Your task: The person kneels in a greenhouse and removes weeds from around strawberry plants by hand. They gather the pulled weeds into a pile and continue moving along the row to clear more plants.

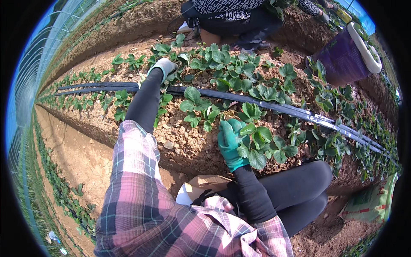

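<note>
Strawberry plants [221, 61] grow in rows on a raised soil bed [189, 141], on both sides of black drip-irrigation tubes [224, 94]. My left hand [163, 68], in a pale glove with a light green cuff, reaches over the tubes among leaves on the far side; its fingers are partly hidden and I cannot tell whether they hold anything. My right hand [231, 138], in a green coated glove, is curled near the soil on the near side. Strawberry leaves [257, 147] lie against its right side; its palm side is hidden, so its grip is unclear.
A person [237, 22] in dark clothes crouches across the bed; another person's gloved hand shows at the top right. A purple bucket [342, 57] with a white rim stands at the right. Lower right lies a green printed sack [371, 200]. Greenhouse hoops [41, 45] curve along the left.
</note>
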{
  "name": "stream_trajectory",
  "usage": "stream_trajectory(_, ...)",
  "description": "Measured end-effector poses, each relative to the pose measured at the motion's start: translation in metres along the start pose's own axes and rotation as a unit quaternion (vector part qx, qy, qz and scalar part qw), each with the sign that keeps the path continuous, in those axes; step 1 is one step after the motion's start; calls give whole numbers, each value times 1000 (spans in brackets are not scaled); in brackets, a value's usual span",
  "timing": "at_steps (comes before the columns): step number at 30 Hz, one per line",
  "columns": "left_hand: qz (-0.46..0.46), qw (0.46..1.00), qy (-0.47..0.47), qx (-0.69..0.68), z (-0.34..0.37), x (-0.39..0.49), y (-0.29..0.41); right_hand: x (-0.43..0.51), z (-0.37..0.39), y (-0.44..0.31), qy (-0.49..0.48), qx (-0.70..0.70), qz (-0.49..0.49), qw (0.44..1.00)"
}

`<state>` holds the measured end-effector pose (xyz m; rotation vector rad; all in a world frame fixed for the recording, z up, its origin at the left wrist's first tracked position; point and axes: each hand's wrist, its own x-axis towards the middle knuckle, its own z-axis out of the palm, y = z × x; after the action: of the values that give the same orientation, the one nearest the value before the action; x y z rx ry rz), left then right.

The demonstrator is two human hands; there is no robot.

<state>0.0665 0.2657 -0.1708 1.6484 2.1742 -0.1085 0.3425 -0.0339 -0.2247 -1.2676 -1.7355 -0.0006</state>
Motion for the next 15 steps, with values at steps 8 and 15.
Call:
stream_trajectory(8,79,988,110,74,9,-35,2,-1,0,1,15,8,-1,1000)
stream_trajectory(15,105,991,59,64,24,55,-57,4,-2,-2,12,20,-12,1000)
